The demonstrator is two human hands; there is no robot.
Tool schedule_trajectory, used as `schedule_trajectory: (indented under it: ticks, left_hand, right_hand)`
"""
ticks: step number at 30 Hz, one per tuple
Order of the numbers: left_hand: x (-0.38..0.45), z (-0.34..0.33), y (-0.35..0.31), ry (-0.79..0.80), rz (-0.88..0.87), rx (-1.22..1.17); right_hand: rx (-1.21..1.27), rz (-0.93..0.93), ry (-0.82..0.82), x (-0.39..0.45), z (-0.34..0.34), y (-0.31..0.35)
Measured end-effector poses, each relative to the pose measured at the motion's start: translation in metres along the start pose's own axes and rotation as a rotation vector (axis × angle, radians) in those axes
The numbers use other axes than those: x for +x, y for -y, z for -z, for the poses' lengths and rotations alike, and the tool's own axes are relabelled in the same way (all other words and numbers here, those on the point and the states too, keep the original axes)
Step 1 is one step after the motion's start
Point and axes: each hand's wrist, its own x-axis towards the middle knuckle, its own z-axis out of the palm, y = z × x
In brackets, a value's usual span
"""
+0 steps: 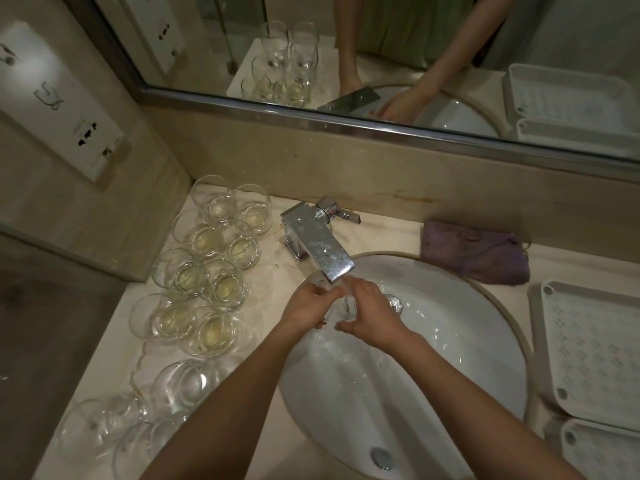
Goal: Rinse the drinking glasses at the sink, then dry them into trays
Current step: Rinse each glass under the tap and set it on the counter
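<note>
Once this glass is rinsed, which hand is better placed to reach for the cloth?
Right, probably. The purple cloth lies on the right hand's side of the sink. The left hand is nearer the unwashed glasses, so it would cross over.

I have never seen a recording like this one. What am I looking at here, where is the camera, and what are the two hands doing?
There is no machine here. A person wears one wide-angle camera on the head, so you look down along both bare arms. The picture is bent at the edges because of that lens.

The left hand and the right hand hold one clear drinking glass between them under the faucet, over the white sink. The glass is hard to see because it is transparent and mostly covered by the fingers.

On the counter to the left stand many more glasses. To the right, a purple cloth lies behind the sink, and white trays lie beside it.

At the top is a mirror, which repeats the same scene.
</note>
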Motion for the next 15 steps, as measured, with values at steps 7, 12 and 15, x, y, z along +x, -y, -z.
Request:
schedule_trajectory:
  ticks: [7,12,15]
  left_hand:
    - [-0.006,0.023,0.016,0.176,-0.046,-0.034]
    - [-0.007,0.025,0.021,0.172,-0.093,-0.112]
    - [-0.008,0.029,0.027,0.182,-0.062,-0.182]
  right_hand:
    - [0.694,-0.256,0.068,0.0,0.003,0.001]
    - [0.957,-0.363,0.158,-0.004,-0.011,-0.003]
    - [0.673,-0.329,0.121,-0.003,-0.005,0.006]
